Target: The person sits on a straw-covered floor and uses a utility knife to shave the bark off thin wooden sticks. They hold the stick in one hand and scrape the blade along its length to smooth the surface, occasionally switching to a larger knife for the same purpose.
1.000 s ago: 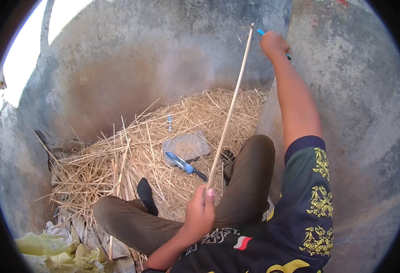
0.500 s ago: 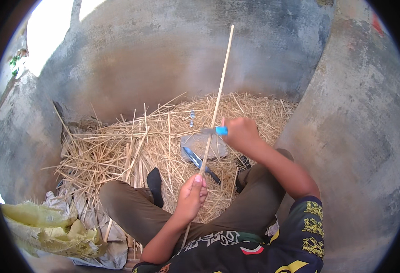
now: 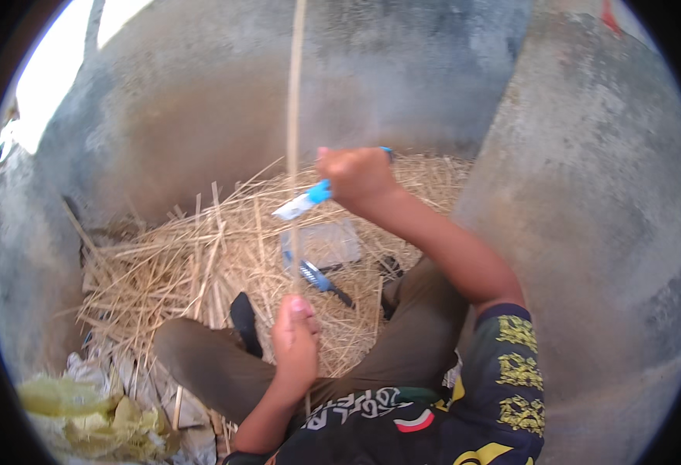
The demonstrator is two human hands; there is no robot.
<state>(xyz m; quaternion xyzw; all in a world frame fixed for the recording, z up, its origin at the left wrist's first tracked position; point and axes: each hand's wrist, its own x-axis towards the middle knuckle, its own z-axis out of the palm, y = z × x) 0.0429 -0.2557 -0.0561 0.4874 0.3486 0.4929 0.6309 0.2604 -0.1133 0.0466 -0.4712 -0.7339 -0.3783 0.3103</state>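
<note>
Behind the stick (image 3: pixel 295 101), the knife (image 3: pixel 317 277) and slab (image 3: pixel 334 242) lie amid straw (image 3: pixel 166 271).

Open over the straw (image 3: pixel 147 287), left of the stick (image 3: pixel 295 93), as far as the concrete wall (image 3: pixel 201 124); blocked midway by that same stick and the bared blade (image 3: pixel 291 208) of the cutter (image 3: pixel 319 191) in the right hand (image 3: pixel 360 177); narrowed low down by bent knees (image 3: pixel 182 347).

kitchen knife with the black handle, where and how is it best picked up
Probably by its black handle, from the near right: the handle points that way, while the blue blade points to the far left.
</note>
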